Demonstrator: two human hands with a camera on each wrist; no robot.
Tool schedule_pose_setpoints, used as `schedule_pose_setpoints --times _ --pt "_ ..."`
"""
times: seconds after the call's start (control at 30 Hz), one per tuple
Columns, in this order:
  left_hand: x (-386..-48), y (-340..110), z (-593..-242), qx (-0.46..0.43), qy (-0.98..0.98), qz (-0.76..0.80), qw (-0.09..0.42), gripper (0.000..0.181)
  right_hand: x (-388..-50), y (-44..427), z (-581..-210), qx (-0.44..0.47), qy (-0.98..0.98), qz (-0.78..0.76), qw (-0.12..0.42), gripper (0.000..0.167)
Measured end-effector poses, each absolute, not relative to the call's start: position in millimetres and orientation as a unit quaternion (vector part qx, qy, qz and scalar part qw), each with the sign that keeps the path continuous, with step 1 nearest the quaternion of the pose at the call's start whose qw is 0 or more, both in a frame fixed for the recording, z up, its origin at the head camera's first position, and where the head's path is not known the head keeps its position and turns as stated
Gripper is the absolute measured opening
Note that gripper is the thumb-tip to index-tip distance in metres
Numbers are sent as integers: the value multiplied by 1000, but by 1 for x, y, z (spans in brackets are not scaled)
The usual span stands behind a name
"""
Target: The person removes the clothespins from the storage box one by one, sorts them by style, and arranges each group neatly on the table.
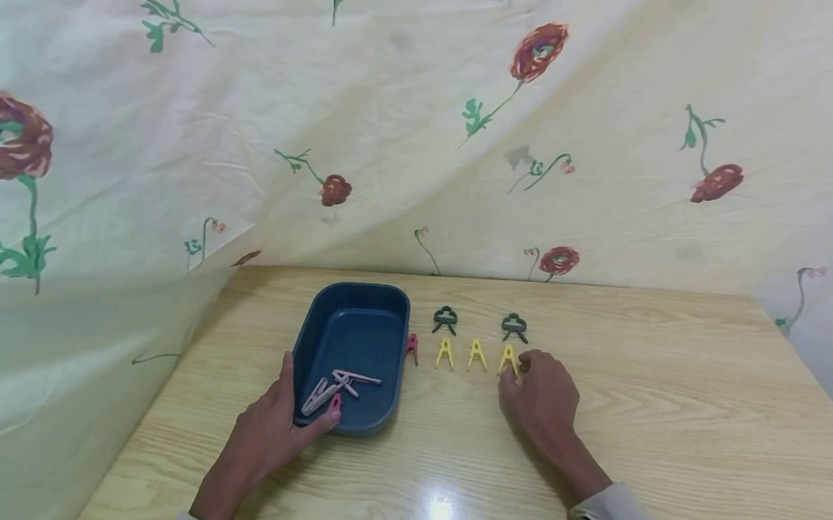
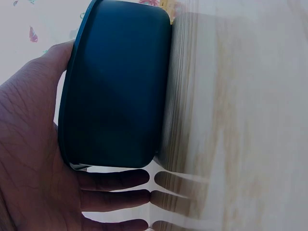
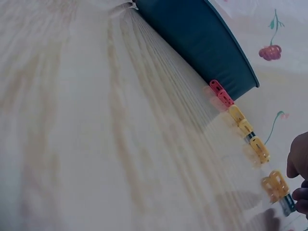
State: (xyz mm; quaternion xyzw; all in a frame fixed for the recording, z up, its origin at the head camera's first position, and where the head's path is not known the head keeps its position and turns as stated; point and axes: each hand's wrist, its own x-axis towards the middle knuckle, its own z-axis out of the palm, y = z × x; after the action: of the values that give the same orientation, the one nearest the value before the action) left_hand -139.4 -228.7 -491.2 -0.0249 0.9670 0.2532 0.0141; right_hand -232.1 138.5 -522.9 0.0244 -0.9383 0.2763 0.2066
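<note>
On the near left corner of the blue tray [image 1: 356, 300] rests my left hand [image 1: 264, 438], its thumb at the near rim and its fingers extended along the left side. The left wrist view shows the hand [image 2: 33, 139] against the tray wall [image 2: 115, 86], several fingers straight. Pale pink clips [image 1: 322, 393] and part of a red clip [image 1: 336, 402] lie inside the tray. My right hand [image 1: 542, 398] is at the rightmost yellow clip [image 1: 507, 359], fingers bent; in the right wrist view, fingers [image 3: 301, 166] appear beside that clip [image 3: 278, 184]. Contact there is unclear.
Two more yellow clips, the left one [image 1: 445, 353] and the middle one [image 1: 477, 355], lie in a row with a red clip [image 1: 412, 347] by the tray. Behind them are two dark clips, left [image 1: 445, 319] and right [image 1: 514, 326]. A flowered cloth [image 1: 399, 124] hangs behind the table [image 1: 675, 385].
</note>
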Motion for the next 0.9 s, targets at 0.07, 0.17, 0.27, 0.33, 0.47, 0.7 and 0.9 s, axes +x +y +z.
schedule_pose_setpoints --times 0.07,0.17,0.27,0.33,0.47,0.7,0.9 --pt "-139 -230 -491 -23 967 253 19 119 -230 136 -519 33 -932 283 223 24" --pt "-139 -232 -490 -18 966 255 23 121 -225 129 -512 52 -921 296 247 20" --pt "-139 -233 -489 -17 965 259 27 125 -220 119 -504 72 -911 307 265 18" --pt "-139 -233 -489 -19 965 261 33 130 -216 112 -499 84 -906 314 272 17" --pt "-140 -232 -490 -24 965 260 37 137 -211 96 -490 109 -894 326 287 14" --pt "-140 -233 -495 -18 967 254 20 138 -205 69 -481 154 -876 342 304 12" --pt "-141 -231 -495 -19 966 256 15 139 -200 40 -476 199 -863 347 307 12"
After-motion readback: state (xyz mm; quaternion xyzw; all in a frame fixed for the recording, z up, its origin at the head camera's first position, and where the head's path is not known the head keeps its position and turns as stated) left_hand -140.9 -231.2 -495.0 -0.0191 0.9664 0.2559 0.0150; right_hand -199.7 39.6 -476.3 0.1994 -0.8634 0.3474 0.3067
